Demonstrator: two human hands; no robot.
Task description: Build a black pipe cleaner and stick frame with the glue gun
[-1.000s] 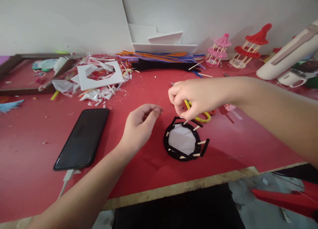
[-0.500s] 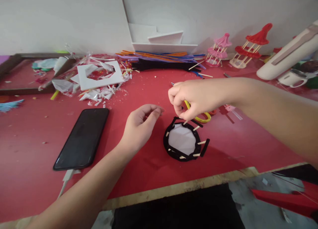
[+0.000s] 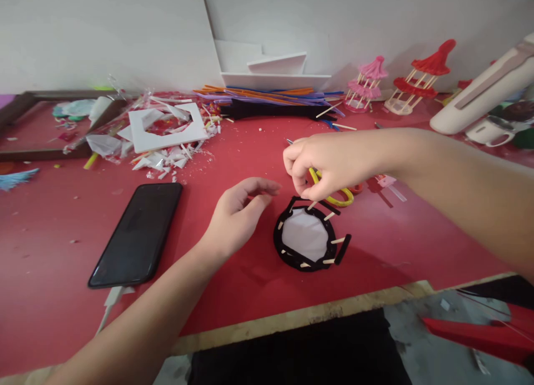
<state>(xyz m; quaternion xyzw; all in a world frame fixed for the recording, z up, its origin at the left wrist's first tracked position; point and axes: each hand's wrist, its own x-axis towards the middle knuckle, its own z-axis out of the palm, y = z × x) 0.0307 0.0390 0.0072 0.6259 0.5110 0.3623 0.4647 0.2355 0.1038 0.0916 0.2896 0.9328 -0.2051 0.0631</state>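
Observation:
A round craft piece (image 3: 304,235) lies on the red table, with a white disc in the middle, a fuzzy black rim and several short pale sticks standing around it. Black pipe cleaner (image 3: 327,208) runs along some stick tops. My right hand (image 3: 315,168) is at its far edge, thumb and fingertips pinched on the black strip there; the exact grip is partly hidden. My left hand (image 3: 242,212) hovers left of the piece, holding nothing, with thumb and fingers apart. Scissors with yellow handles (image 3: 344,198) lie partly behind my right hand.
A black phone (image 3: 136,235) with a white cable lies at left. Foam scraps and a cut white board (image 3: 167,129) sit behind it. Bundled pipe cleaners (image 3: 271,98) lie at the wall. Pink (image 3: 367,84) and red (image 3: 421,79) stick towers, a white tumbler (image 3: 479,90) and mug (image 3: 490,132) stand right.
My left thumb and fingers have spread apart, and the fingertips have shifted slightly right. My right hand stays pinched at the far edge of the craft piece.

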